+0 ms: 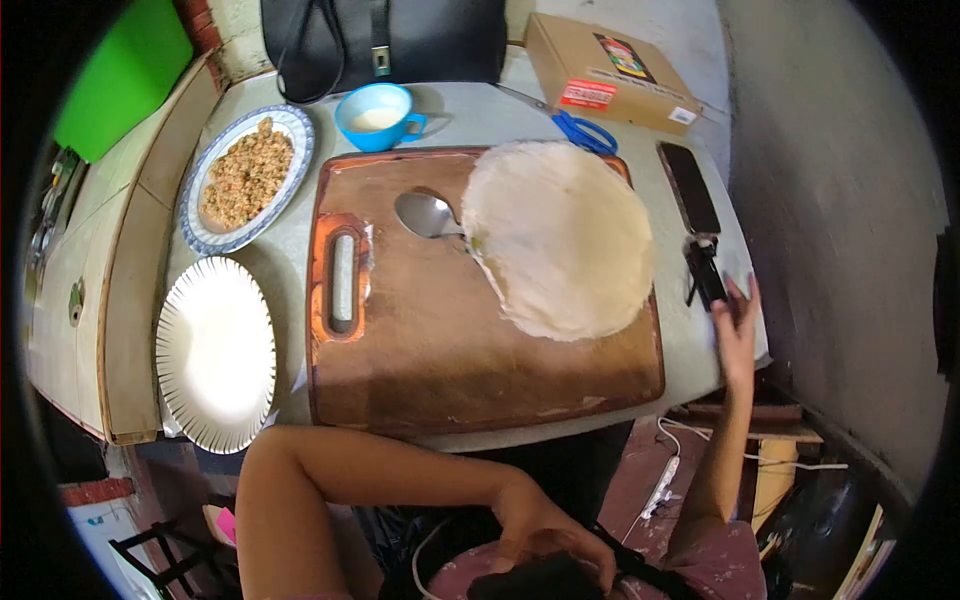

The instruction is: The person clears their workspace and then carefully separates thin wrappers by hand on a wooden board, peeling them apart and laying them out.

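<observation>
At the table's right edge, my right hand has its fingers spread beside a small black stand, the thumb side near its lower end. A dark-screened phone lies just beyond the stand. My left hand is bent in close to my body at the bottom, its fingers curled around a black object that I cannot make out. Between my arms and the far side lies a wooden cutting board. On it rest a thin round sheet of dough and a metal spoon, its handle partly hidden by the dough.
Left of the board are a plate of chopped filling and a white paper plate. Behind it stand a blue cup with pale contents, blue-handled scissors, a cardboard box and a black bag. A wall bounds the right.
</observation>
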Demonstrator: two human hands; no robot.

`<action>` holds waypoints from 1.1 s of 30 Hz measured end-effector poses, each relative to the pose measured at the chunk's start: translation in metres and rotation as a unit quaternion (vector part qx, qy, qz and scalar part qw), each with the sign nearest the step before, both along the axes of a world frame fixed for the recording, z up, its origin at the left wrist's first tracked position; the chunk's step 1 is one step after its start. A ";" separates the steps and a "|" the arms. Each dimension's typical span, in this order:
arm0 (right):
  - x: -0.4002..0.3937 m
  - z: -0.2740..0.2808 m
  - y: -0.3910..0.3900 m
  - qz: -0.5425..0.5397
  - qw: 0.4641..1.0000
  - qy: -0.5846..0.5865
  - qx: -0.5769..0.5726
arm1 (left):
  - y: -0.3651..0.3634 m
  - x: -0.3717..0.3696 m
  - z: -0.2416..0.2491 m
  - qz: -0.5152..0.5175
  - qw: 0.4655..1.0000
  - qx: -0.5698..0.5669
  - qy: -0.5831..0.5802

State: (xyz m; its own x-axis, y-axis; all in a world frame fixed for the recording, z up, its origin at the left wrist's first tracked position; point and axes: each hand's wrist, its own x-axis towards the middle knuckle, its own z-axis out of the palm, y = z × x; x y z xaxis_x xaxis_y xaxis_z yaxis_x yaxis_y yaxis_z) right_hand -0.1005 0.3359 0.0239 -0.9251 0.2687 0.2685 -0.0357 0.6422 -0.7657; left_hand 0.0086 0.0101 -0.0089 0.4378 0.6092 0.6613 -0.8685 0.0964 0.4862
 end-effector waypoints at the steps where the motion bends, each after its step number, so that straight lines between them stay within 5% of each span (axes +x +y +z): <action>1: 0.008 -0.002 -0.007 0.008 0.996 0.003 0.086 | -0.004 -0.003 0.008 -0.011 1.000 -0.028 0.004; 8: -0.012 0.001 -0.023 0.006 0.966 0.067 0.248 | -0.013 -0.012 0.038 -0.081 0.982 -0.172 0.010; 11: 0.003 0.001 -0.007 0.062 0.967 0.046 0.244 | -0.013 -0.013 0.048 -0.028 0.984 -0.168 0.050; 14: 0.047 0.030 -0.044 0.010 0.952 0.149 0.265 | -0.030 -0.009 0.037 0.068 0.980 -0.175 0.063; 18: 0.120 0.050 -0.102 0.223 0.970 0.081 -0.059 | -0.063 -0.002 0.015 0.187 0.950 -0.245 0.045; 26: 0.123 0.045 -0.134 0.197 0.970 0.071 -0.121 | -0.093 -0.006 0.017 0.223 0.954 -0.190 0.060; 29: 0.166 0.004 -0.166 0.382 0.906 -0.166 -0.077 | -0.107 0.018 -0.088 0.434 0.759 -0.447 0.189; 32: 0.185 -0.023 -0.166 0.440 0.835 -0.316 -0.103 | -0.108 0.033 -0.132 0.404 0.718 -0.377 0.423; 33: 0.187 -0.030 -0.162 0.440 0.817 -0.351 -0.124 | -0.103 0.026 -0.104 0.398 0.740 -0.362 0.404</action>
State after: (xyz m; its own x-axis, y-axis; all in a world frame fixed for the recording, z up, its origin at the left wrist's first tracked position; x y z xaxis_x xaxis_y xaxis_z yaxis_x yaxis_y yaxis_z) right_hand 0.0864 0.1736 -0.0056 -0.6919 -0.6180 -0.3733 0.1045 0.4259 -0.8987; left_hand 0.0348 -0.0932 -0.1130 -0.1756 0.9530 -0.2470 -0.2438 0.2010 0.9488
